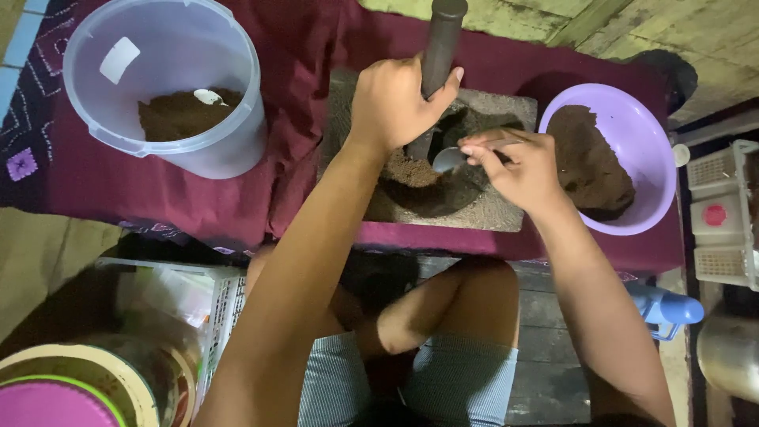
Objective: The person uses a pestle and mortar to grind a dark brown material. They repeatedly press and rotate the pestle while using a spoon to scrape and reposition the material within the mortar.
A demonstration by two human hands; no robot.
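My left hand (pixel 393 101) grips a dark upright pestle (pixel 437 47) that stands in the hollow of a square stone mortar (pixel 506 213). Brown ground powder (pixel 411 168) lies in the hollow. My right hand (pixel 524 166) holds a metal spoon (pixel 451 159) with its bowl down in the powder, right beside the pestle's foot. A purple bowl (pixel 640 134) with a heap of the same brown powder stands just right of the mortar. A translucent white bucket (pixel 170 79) at the far left holds more powder and a small white scoop (pixel 209 96).
Everything rests on a maroon cloth (pixel 118 190) on the floor. My crossed legs are below the mortar. A white plastic basket (pixel 723 213) stands at the right edge, a blue plastic handle (pixel 668 310) below it, and round lids and plastic bags at bottom left.
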